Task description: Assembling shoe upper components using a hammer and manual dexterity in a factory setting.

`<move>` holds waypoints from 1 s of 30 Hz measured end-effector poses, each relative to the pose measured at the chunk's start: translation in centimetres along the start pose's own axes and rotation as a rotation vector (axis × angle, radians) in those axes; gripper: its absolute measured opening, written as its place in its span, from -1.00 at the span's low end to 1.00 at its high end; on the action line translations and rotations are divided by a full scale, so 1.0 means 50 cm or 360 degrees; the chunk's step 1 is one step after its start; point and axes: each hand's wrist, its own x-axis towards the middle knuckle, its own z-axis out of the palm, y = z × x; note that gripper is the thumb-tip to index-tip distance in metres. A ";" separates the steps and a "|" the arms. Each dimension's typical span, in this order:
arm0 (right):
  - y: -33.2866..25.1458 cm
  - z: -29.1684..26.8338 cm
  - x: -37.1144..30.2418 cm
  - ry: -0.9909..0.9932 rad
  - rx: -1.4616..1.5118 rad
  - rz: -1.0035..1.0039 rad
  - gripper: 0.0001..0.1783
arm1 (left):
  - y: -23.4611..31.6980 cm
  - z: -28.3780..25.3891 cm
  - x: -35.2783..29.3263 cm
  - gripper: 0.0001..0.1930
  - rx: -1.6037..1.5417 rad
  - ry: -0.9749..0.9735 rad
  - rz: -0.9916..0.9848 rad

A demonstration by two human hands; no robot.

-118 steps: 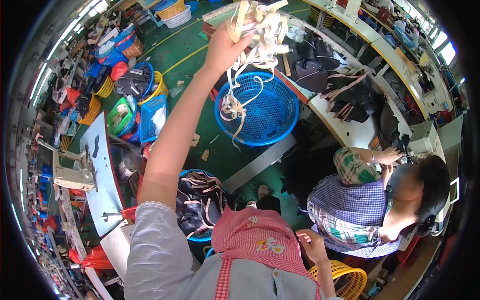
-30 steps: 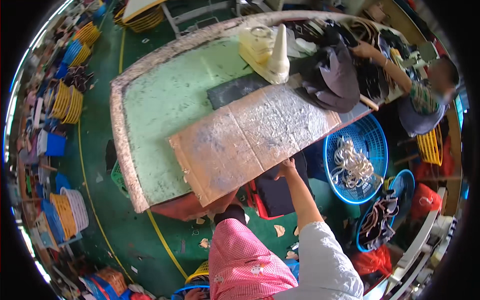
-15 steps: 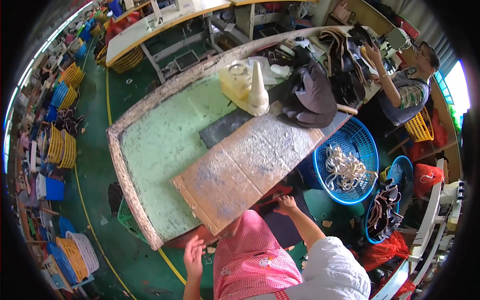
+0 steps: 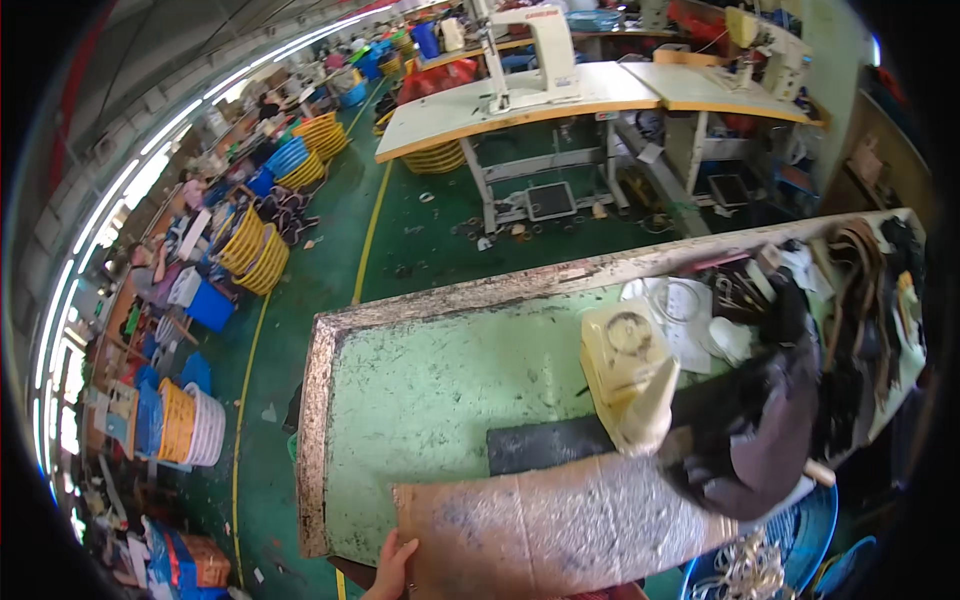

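My left hand (image 4: 392,572) is at the lower edge, against the near left edge of a worn cardboard sheet (image 4: 560,520). Its thumb and a finger are stretched apart, the thumb over the cardboard's edge; the other fingers are hidden. Smeared with shiny, dried residue, the sheet lies along the near side of a green-topped table (image 4: 430,400). On its far edge stands a cream cone-shaped container (image 4: 650,405), beside a yellowish clear plastic box (image 4: 625,345). A dark flat piece (image 4: 545,445) sticks out from under the cardboard. My right hand is out of view.
Dark fabric pieces (image 4: 765,430) are heaped on the table's right side. Below them stands a blue basket (image 4: 815,530) with pale strips (image 4: 745,570). The table has a raised, crusted rim (image 4: 318,430). Sewing machines (image 4: 545,55) stand on white tables beyond; stacked yellow baskets (image 4: 255,250) line the left.
The view has tilted up and turned left. My left hand has moved from beside the apron to the cardboard's left edge. My right hand has gone out of view.
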 end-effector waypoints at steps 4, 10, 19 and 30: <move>0.097 -0.098 0.111 -0.0112 -0.0065 0.0046 -0.33 | 0.024 0.019 -0.013 -0.43 -0.0012 0.0014 -0.0086; 0.156 -0.199 0.052 -0.0239 0.0083 0.0196 -0.31 | 0.039 0.050 -0.030 -0.40 -0.0026 -0.0059 -0.0100; 0.081 -0.437 -0.493 -0.1683 0.0691 0.0389 -0.36 | 0.028 0.073 -0.040 -0.26 0.0235 -0.0367 0.0171; -0.118 -0.599 -0.424 0.1069 0.0147 -0.1292 -0.36 | 0.282 0.507 0.079 -0.18 0.1109 -0.0762 0.1883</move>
